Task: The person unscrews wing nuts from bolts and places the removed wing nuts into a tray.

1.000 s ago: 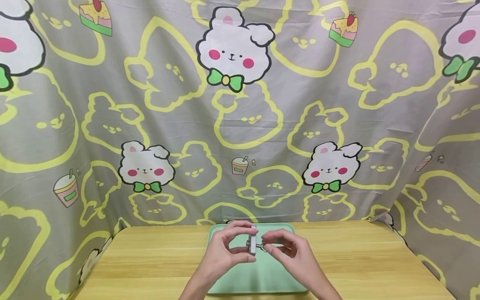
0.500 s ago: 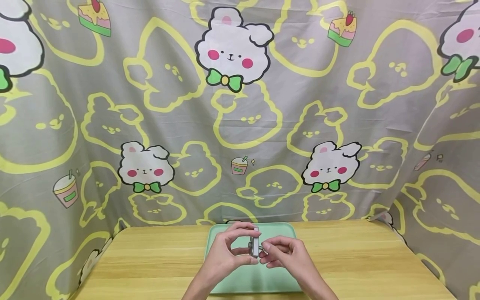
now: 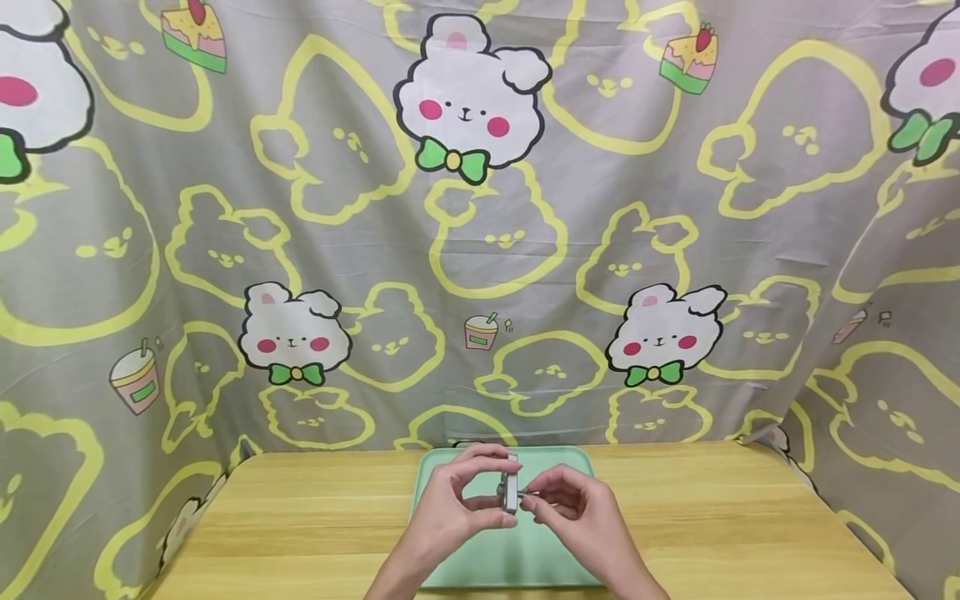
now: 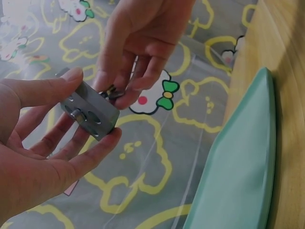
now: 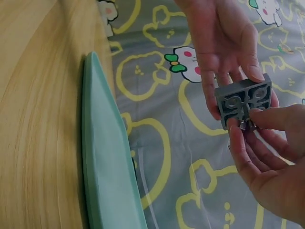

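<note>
In the head view my left hand holds a small grey square block upright above the tray, fingers on its top edge and thumb on its bottom edge. The left wrist view shows round holes in the block's face and a bolt-like stud sticking out. On the opposite side, my right hand pinches a small metal piece with flared, wing-like ends between thumb and fingers. That piece sits close against the block's recessed back; its inner part is hidden by my fingertips.
A pale green tray lies below both hands on the wooden table. Behind and at both sides hangs a grey curtain with cartoon prints.
My right fingers have come in closer to the block, covering the metal end that showed a second ago. Their curl has shifted around it. My left hand and the block have moved very slightly right.
</note>
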Available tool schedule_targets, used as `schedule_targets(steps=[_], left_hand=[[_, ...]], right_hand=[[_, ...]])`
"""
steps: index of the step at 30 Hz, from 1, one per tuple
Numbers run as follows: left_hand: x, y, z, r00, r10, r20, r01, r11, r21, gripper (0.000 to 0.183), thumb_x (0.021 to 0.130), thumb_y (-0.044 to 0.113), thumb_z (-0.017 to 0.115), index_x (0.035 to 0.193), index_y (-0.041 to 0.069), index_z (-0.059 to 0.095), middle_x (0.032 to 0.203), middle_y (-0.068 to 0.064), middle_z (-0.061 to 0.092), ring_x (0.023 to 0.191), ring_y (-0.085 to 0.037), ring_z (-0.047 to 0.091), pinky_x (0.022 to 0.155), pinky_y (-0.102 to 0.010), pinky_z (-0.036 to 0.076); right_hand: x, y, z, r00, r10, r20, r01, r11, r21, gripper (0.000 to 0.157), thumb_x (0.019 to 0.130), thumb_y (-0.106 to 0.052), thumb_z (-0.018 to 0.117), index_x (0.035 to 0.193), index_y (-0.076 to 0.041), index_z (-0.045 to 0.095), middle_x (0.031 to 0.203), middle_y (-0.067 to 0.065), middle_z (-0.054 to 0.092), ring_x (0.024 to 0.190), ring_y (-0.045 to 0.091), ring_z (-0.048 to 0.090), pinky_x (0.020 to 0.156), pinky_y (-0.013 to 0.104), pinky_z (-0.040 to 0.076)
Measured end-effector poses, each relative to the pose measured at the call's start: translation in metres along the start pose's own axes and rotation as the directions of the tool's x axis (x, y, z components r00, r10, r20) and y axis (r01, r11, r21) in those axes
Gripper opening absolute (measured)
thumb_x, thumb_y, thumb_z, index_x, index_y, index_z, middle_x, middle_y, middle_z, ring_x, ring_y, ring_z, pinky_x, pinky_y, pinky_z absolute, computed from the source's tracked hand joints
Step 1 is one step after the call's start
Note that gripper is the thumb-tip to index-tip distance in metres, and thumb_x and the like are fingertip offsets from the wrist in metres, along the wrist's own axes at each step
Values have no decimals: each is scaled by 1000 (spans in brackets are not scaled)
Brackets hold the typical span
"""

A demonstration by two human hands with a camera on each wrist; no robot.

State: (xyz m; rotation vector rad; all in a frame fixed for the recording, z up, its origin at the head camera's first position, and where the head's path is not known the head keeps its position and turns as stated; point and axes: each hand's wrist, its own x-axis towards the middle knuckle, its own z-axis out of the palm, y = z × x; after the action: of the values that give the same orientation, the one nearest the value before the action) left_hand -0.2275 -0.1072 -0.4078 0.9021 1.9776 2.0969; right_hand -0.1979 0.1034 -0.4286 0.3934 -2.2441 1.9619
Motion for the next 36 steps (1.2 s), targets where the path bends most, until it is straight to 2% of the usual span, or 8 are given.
schedule_targets(steps=[7, 15, 19, 23, 27, 29, 32, 36], left_hand=[[0, 0, -2, 1000, -3, 8, 4, 999, -36, 53, 76, -4, 87, 126, -5, 69, 141, -20, 52, 128, -22, 55, 95, -44, 60], [0, -1, -4, 1000, 24, 19, -22, 997, -68, 52, 77, -2, 88, 125, -5, 69, 143, -27, 48, 130, -22, 53, 96, -47, 59], [-1, -1, -5, 1000, 27, 15, -26, 998, -60, 53, 77, -1, 88, 125, -7, 68, 142, -24, 50, 130, -23, 53, 96, -47, 59], [-1, 0, -6, 1000, 15, 7, -14, 998, -62, 52, 77, -2, 88, 125, -5, 68, 142, -23, 50, 130, -23, 53, 96, -49, 58], [-1, 2, -5, 1000, 4, -2, -4, 998, -64, 52, 76, -4, 87, 125, -5, 69, 143, -25, 49, 130, -23, 53, 96, -49, 58], [-1, 2, -5, 1000, 4, -7, -4, 999, -53, 52, 75, -5, 88, 124, -4, 70, 142, -24, 50, 129, -23, 54, 95, -46, 59], [-1, 3, -4, 1000, 3, -11, -3, 999, -34, 51, 74, -6, 88, 123, -2, 71, 140, -21, 52, 128, -24, 55, 94, -45, 60], [-1, 3, -3, 1000, 8, -9, -8, 1000, -8, 50, 75, -5, 88, 122, -2, 72, 140, -22, 52, 127, -24, 55, 94, -45, 60]], right_hand=[[-2, 3, 3, 961, -277, -17, 273, 953, -131, 11, 90, -7, 80, 94, -14, 73, 99, 1, 74, 90, 17, 74, 76, 33, 65], [1, 14, 2, 724, -684, 87, 656, 644, -395, 36, 78, 10, 83, 97, -18, 71, 106, -1, 72, 95, 16, 71, 86, 18, 59], [3, 15, 3, 686, -720, 106, 691, 598, -407, 38, 76, 11, 84, 98, -17, 70, 108, 0, 71, 96, 17, 71, 90, 17, 57], [2, 13, 3, 756, -650, 77, 640, 708, -298, 35, 79, 7, 85, 102, -16, 71, 109, 3, 71, 99, 20, 70, 85, 24, 61], [0, 6, 2, 931, -366, 12, 365, 925, -101, 23, 88, -6, 81, 109, -8, 71, 112, 9, 70, 104, 21, 71, 84, 33, 63], [0, 3, 2, 982, -187, -15, 187, 982, -18, 22, 92, -13, 78, 112, -4, 71, 113, 12, 70, 103, 21, 72, 85, 34, 63], [2, 1, 0, 1000, 19, -25, -17, 997, 73, 28, 97, -19, 74, 117, 1, 70, 114, 18, 69, 100, 23, 74, 84, 34, 64], [3, 1, -2, 990, 140, 19, -141, 977, 163, 40, 99, -24, 70, 123, 8, 66, 113, 22, 72, 96, 30, 75, 82, 39, 64]])
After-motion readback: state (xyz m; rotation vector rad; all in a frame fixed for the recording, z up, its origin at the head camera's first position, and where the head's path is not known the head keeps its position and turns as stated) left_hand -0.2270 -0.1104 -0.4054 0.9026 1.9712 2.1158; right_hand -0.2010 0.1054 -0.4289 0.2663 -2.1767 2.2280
